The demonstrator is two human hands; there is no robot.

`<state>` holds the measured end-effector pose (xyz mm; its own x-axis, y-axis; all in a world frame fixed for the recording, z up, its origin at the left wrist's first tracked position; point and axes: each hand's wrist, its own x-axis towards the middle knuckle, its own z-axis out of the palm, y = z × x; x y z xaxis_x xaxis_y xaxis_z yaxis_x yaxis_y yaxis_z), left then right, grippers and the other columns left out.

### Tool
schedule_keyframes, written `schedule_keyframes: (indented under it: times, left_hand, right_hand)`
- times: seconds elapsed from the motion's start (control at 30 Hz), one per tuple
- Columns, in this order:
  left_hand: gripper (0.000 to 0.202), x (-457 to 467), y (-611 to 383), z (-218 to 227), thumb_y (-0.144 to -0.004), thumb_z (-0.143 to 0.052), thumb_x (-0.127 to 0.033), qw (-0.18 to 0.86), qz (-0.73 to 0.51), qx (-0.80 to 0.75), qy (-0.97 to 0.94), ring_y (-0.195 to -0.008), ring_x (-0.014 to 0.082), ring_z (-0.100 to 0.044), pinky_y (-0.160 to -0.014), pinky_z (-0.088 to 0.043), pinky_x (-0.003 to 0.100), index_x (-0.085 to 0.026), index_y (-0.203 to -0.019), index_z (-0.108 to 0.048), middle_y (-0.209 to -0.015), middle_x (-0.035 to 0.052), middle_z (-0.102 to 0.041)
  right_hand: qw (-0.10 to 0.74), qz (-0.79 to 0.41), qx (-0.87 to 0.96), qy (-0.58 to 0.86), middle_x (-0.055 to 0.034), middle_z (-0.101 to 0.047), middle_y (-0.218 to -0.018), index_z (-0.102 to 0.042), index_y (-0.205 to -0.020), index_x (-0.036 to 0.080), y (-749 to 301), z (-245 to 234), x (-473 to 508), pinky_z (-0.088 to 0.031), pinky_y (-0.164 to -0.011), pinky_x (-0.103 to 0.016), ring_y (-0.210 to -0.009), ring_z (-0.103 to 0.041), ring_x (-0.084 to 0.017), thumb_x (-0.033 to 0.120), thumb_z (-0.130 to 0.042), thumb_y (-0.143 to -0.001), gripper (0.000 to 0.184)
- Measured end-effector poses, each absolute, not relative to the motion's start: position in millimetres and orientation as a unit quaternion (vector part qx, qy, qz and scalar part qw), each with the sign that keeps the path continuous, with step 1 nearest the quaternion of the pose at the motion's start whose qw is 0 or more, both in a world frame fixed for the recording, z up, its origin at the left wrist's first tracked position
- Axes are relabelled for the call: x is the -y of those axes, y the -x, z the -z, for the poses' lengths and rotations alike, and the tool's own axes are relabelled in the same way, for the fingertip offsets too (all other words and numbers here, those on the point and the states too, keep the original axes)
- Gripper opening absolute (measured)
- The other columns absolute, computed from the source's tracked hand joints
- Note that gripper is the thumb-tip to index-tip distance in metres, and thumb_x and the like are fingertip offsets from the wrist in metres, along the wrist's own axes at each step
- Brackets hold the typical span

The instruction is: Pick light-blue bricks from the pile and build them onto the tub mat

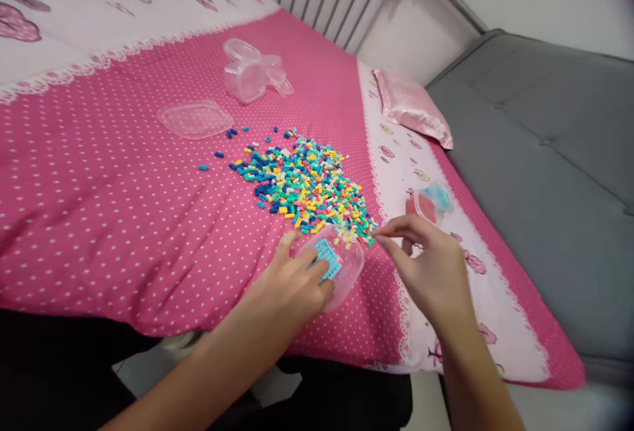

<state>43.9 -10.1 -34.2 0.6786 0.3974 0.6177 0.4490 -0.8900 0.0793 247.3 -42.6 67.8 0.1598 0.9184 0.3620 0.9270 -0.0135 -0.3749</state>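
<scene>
My left hand (300,279) reaches over a clear plastic container (351,272) in front of me. Its fingers are curled on a light blue studded building plate (327,259) that lies at the container, partly covered by the fingers. Several pale yellow bricks (343,239) show near the container's far edge. My right hand (428,259) pinches thumb and index finger together at the right edge of a large heap of small toy building bricks (312,183) in blue, green, yellow, white and red. What sits between those fingertips is too small to make out.
A clear lid (195,119) and open clear containers (250,78) lie beyond the heap on the pink dotted bedspread (99,200). Containers with red and blue contents (436,200) stand at right. A pink pillow (412,106) rests against the grey padded headboard (545,154).
</scene>
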Motion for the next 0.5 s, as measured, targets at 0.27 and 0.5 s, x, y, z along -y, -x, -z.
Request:
schedule_keyframes:
  times: [0.27, 0.5]
  left_hand:
    - [0.014, 7, -18, -7, -0.094, -0.075, -0.039, -0.061, 0.315, 0.200, 0.926, -0.103, 0.0203, -0.065, -0.113, -0.023, 0.046, -0.027, -0.091, -0.069, -0.104, -0.0059, -0.076]
    - [0.020, -91, -7, -54, -0.105, -0.059, -0.040, -0.054, 0.256, 0.282, 0.923, -0.098, 0.0226, -0.067, -0.097, -0.030, 0.043, -0.026, -0.100, -0.072, -0.102, -0.0019, -0.077]
  right_hand:
    - [0.546, 0.022, 0.554, 0.628, -0.0030, -0.075, -0.090, -0.069, -0.091, 0.024, -280, -64, 13, -0.047, -0.068, -0.033, -0.075, -0.066, -0.017, 0.031, -0.082, -0.083, 0.016]
    - [0.562, -0.168, 0.556, 0.589, -0.0002, -0.071, -0.080, -0.065, -0.100, 0.027, -325, -48, -97, -0.049, -0.070, -0.033, -0.069, -0.062, -0.016, 0.043, -0.070, -0.086, 0.022]
